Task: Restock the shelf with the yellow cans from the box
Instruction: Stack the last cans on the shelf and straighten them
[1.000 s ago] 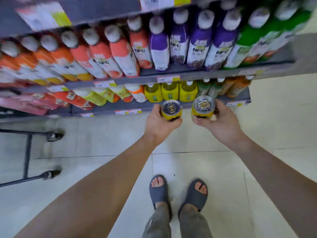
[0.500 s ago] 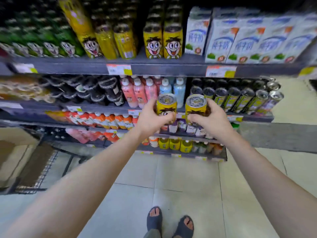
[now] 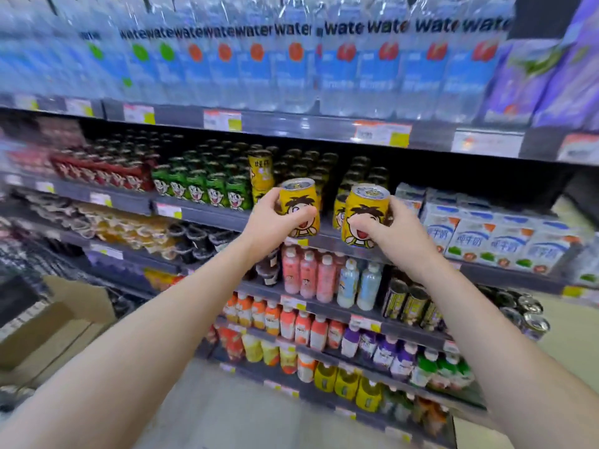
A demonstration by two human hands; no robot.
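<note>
Two cans are in hand and neither is on the shelf [image 3: 201, 212] yet, so this round of restocking looks about midway: picked up, carried over, not yet set down. The left hand [image 3: 274, 223] wraps its fingers and thumb round the left can [image 3: 299, 205]. The right hand [image 3: 390, 233] grips the right can [image 3: 366, 215] the same way. Both cans are upright, faces toward the camera, and held just in front of the shelf edge where yellow cans [image 3: 260, 170] of the same kind already stand, stacked beside the green cans [image 3: 201, 187]. More yellow ones show just behind the right can, with milk cartons [image 3: 486, 238] further right. What remains, as I judge it, is to push the two cans into that yellow row and let go. How many more wait in the box cannot be told. A brown cardboard shape [image 3: 74, 306] low on the left may be that box, but its inside is hidden.

Compared with a second ago, the view is lifted well up. Then the cans were low over the floor, tops toward the camera, with the feet in sight. Half a second ago they were in front of a lower shelf. Now the feet are out of view, the water bottles [image 3: 291, 59] fill the top, and the cans are level with the yellow row.
</note>
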